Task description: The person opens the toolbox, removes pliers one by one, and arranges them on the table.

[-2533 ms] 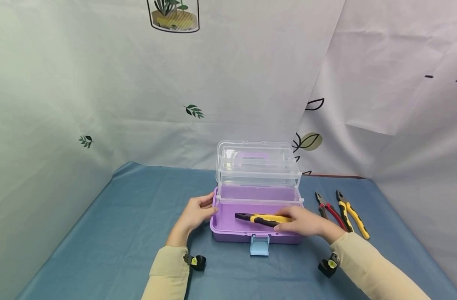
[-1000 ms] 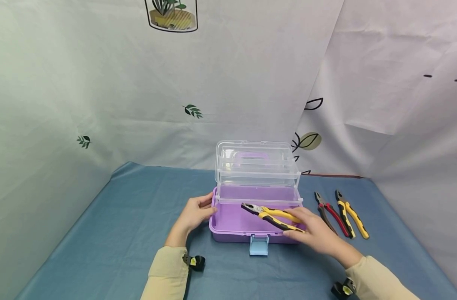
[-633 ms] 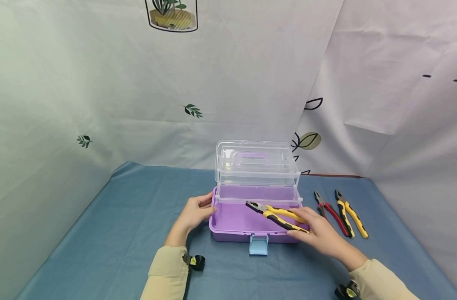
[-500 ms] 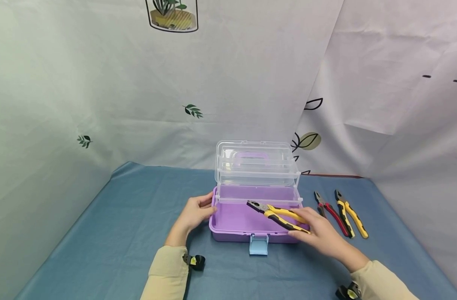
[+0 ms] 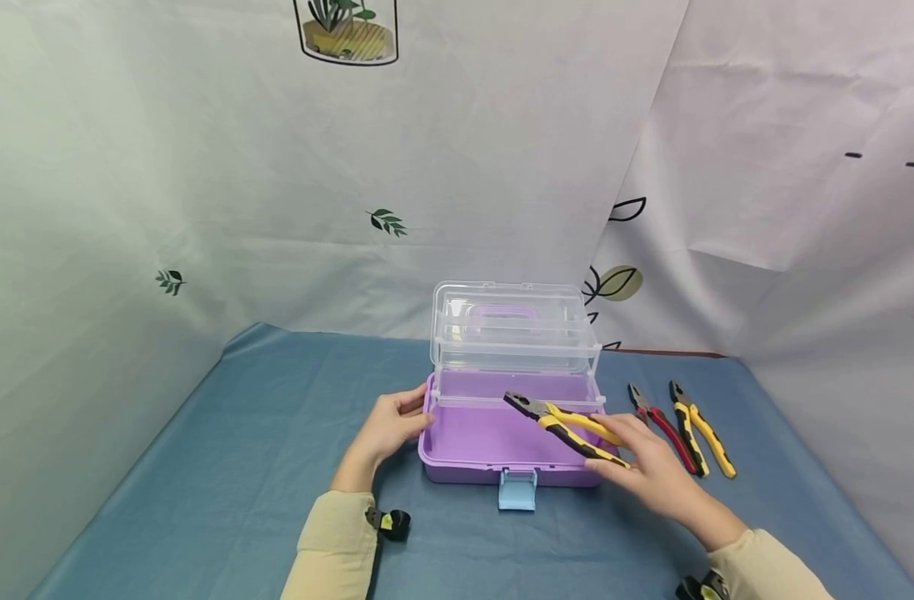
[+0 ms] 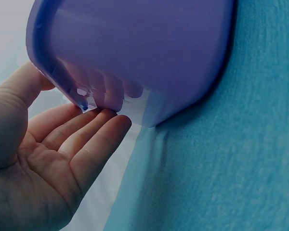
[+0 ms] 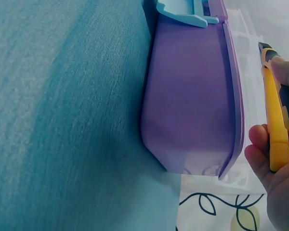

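Note:
A purple toolbox (image 5: 464,475) with its clear lid (image 5: 516,329) tipped back sits mid-table. My left hand (image 5: 387,425) grips its left end; the left wrist view shows the thumb at the rim and the fingers (image 6: 91,139) against the outer wall. My right hand (image 5: 651,467) holds combination pliers (image 5: 565,433) with yellow and black handles by the handle ends. They are raised above the right part of the box, handles spread, head pointing left and away. In the right wrist view, thumb and fingers lie about the yellow handle (image 7: 278,139).
Right of the box lie red-and-black pliers (image 5: 670,433) and another yellow-and-black pair (image 5: 711,437). A blue latch (image 5: 518,490) hangs at the box front. Blue cloth (image 5: 277,467) covers the table; printed white fabric (image 5: 314,167) hangs behind and at the sides.
The right hand has lifted the pliers from low inside the box and drawn them right. Their handles, close together at first, now stand apart. My left hand stays put.

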`<act>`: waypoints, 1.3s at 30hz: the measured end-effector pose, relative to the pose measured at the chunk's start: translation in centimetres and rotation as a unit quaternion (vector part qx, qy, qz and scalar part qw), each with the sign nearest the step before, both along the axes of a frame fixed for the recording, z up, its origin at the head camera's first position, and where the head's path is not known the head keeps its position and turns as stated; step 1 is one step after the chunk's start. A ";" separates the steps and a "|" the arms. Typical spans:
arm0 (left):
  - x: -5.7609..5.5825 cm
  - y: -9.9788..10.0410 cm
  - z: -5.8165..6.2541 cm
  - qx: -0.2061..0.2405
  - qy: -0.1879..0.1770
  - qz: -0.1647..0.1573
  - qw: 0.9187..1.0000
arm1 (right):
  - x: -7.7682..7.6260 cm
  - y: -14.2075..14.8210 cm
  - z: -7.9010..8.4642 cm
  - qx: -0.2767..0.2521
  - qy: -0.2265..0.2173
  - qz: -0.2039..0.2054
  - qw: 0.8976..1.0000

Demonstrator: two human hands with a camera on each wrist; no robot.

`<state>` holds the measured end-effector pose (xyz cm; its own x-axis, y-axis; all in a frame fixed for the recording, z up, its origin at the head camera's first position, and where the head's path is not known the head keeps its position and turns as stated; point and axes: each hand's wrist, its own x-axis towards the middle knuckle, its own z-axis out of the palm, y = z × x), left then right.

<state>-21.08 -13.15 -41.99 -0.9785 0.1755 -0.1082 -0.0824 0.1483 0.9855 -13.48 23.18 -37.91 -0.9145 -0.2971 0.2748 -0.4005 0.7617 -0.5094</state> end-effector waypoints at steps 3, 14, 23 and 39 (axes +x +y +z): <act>0.0 0.0 0.0 -0.001 -0.002 -0.001 1.000 | 0.1 0.2 -0.1 0.001 0.008 -0.005 1.000; 0.1 0.0 0.2 -0.001 -0.009 0.006 1.000 | 0.4 1.1 -0.2 0.016 0.041 -0.035 0.998; 0.1 -0.1 0.1 0.000 -0.005 0.005 1.000 | 0.5 1.8 -0.4 0.013 0.049 -0.055 0.997; 0.0 0.0 0.0 -0.003 -0.003 0.007 1.000 | 0.5 2.9 -0.9 -0.007 0.086 -0.083 0.993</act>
<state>-21.07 -13.16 -42.03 -0.9803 0.1602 -0.1155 -0.0910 0.1529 0.9840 -13.01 26.08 -38.83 -0.8900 -0.1418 0.4334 -0.3519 0.8179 -0.4552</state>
